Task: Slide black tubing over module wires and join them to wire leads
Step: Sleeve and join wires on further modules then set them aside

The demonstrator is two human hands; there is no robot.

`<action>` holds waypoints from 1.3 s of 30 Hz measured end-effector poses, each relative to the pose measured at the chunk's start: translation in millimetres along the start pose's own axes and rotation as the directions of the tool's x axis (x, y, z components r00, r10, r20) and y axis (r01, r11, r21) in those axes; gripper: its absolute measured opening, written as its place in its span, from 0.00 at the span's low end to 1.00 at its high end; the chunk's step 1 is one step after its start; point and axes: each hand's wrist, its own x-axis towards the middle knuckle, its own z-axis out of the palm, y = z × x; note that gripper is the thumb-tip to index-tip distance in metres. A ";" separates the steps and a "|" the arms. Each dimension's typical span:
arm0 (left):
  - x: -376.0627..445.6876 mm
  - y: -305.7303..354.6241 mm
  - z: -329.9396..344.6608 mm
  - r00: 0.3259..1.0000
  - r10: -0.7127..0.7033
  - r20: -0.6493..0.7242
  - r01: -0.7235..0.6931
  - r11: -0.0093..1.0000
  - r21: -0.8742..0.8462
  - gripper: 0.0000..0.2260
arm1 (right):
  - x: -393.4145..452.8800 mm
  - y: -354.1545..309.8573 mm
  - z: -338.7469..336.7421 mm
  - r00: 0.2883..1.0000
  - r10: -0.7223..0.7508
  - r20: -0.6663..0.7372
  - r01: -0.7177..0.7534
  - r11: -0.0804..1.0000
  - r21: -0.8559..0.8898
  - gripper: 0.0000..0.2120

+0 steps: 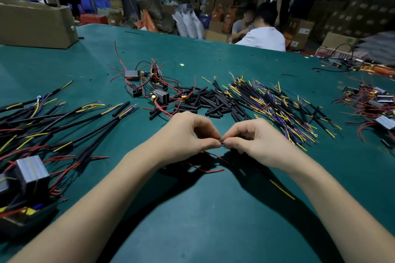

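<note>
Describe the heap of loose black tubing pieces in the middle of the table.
The tubing heap is a loose pile of short, matte black sleeves, cut to similar lengths and lying crisscrossed on the green table. It sits just beyond both hands, which touch none of it. Red module wires thread into its left edge; the yellow-and-purple lead pile overlaps its right edge.

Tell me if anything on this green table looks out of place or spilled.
Nothing looks damaged or spilled. The black tubing pieces lie in a loose heap mid-table, with small stray black bits scattered farther back. Both hands, left hand and right hand, pinch a small black piece between them over red wires.
</note>
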 end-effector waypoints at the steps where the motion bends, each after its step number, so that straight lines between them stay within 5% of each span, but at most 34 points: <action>1: 0.2 -0.3 -4.4 1.000 -0.019 0.014 0.019 1.000 0.003 0.06 | -0.1 -1.0 -0.6 1.000 -0.002 0.001 0.002 1.000 0.025 0.08; 19: 2.4 -8.7 1.7 0.997 -0.033 -0.067 0.028 0.997 -0.071 0.08 | 4.6 9.1 7.0 0.996 -0.001 -0.090 0.007 0.998 0.059 0.11; 26: 0.4 -5.1 6.2 0.991 0.095 -0.098 -0.081 0.986 0.143 0.16 | 4.2 6.4 13.2 0.994 -0.068 -0.091 0.039 0.955 -0.295 0.05; 28: -0.6 5.9 10.6 0.922 0.290 -0.258 -0.238 0.947 0.214 0.20 | 2.6 3.9 15.6 0.987 -0.107 -0.121 0.054 0.924 -0.378 0.05; 31: -7.1 26.6 19.7 0.698 0.536 -0.475 -0.505 0.838 0.204 0.07 | 0.7 0.0 12.5 0.957 -0.166 -0.236 0.035 0.879 -0.475 0.05; 33: -12.8 28.8 28.4 0.679 0.622 -0.390 -0.590 0.778 0.215 0.08 | 2.5 -4.4 4.6 0.910 -0.224 -0.350 0.062 0.907 -0.417 0.05; 35: -17.3 25.9 38.2 0.741 0.640 -0.203 -0.588 0.765 0.264 0.13 | 6.4 -14.2 -3.6 0.866 -0.240 -0.439 0.088 0.937 -0.338 0.05; 39: -18.8 20.0 45.3 0.836 0.549 0.026 -0.534 0.801 0.270 0.16 | 21.4 -41.5 -14.0 0.847 -0.330 -0.417 0.131 0.890 -0.438 0.05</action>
